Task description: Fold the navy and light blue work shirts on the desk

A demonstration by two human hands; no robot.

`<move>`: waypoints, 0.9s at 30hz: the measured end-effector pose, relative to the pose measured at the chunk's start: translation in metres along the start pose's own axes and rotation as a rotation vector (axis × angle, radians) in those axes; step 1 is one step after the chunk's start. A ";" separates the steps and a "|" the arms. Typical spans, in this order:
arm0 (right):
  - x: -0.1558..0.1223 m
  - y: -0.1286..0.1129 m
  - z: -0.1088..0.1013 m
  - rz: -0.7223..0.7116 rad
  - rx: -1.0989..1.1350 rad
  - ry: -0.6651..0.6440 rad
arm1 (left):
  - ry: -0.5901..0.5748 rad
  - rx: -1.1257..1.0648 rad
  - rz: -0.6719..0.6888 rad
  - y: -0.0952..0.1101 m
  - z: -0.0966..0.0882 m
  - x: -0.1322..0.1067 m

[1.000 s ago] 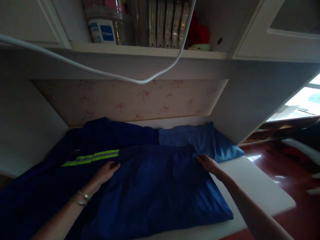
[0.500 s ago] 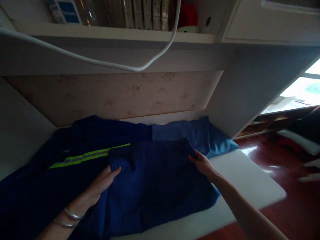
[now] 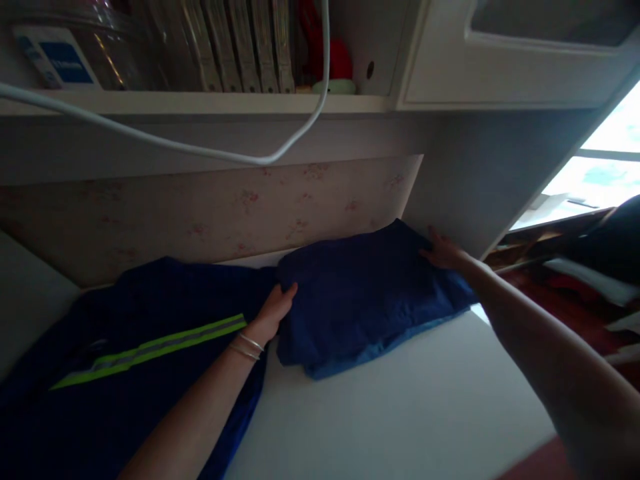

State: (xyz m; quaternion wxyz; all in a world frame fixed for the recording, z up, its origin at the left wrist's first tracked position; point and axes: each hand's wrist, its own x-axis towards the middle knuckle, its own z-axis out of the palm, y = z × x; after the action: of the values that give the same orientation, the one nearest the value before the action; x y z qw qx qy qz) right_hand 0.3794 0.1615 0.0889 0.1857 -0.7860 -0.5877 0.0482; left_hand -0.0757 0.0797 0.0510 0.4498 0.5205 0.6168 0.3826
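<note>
A folded dark blue garment (image 3: 365, 293) lies at the back right of the white surface (image 3: 390, 407), on top of a lighter blue folded piece (image 3: 350, 355) whose edge shows underneath. My left hand (image 3: 273, 312), with bangles on the wrist, grips the folded garment's left edge. My right hand (image 3: 443, 253) holds its far right edge near the side wall. To the left lies a spread dark blue work jacket (image 3: 125, 360) with a yellow-green reflective stripe (image 3: 150, 350).
A floral back panel (image 3: 225, 207) closes the nook. Above it, a shelf (image 3: 200, 101) carries binders, a clear jar and a red object. A white cable (image 3: 210, 152) droops across. A white side wall (image 3: 465, 180) stands right, with a red floor and window beyond.
Both hands have carried the folded dark blue garment off the jacket, back and to the right, and set it on the lighter blue piece. The view has shifted left.
</note>
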 end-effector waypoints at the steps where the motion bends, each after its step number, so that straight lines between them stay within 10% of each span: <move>1: 0.001 0.001 0.005 0.005 -0.067 0.003 | 0.005 0.042 -0.011 -0.012 0.002 -0.001; 7: -0.084 -0.015 0.091 -0.348 -0.070 -0.086 | -0.073 0.548 0.147 -0.109 -0.056 -0.096; 12: -0.159 -0.014 0.159 -0.340 -0.145 -0.250 | 0.007 0.945 -0.006 -0.163 -0.118 -0.195; 20: -0.200 -0.084 0.150 -0.414 0.192 -0.134 | -0.132 1.059 -0.171 -0.139 -0.158 -0.261; 27: -0.320 -0.222 0.158 -0.158 1.108 -0.893 | -0.230 0.502 -0.263 -0.116 -0.217 -0.307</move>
State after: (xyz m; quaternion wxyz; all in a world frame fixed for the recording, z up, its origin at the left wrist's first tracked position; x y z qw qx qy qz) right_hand 0.0345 -0.0496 -0.0254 0.3023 -0.4363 -0.5518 0.6433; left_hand -0.3002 -0.2435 0.0557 0.4196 0.5710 0.6992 0.0951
